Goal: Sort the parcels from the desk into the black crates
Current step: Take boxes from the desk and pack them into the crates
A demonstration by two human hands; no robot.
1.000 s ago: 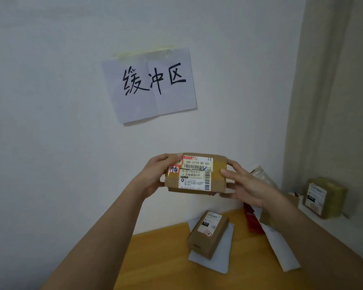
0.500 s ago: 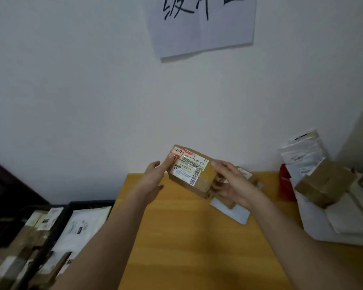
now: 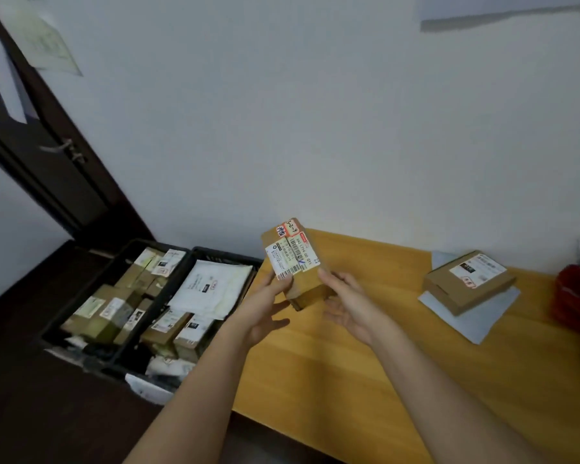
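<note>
Cardboard parcel (image 3: 295, 262) held by left hand (image 3: 265, 306) and right hand (image 3: 345, 303) fingers.

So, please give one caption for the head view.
Both hands hold a labelled brown cardboard parcel beside black plastic crates.

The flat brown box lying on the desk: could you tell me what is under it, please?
The flat brown box lies on a pale grey mailer, which rests on the desk. The mailer's middle is covered.

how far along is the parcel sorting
Both black crates already hold many parcels. In hand: a brown parcel, held by the left hand and right hand above the desk. Left: a flat brown box on a grey mailer, plus more at the right edge.
</note>
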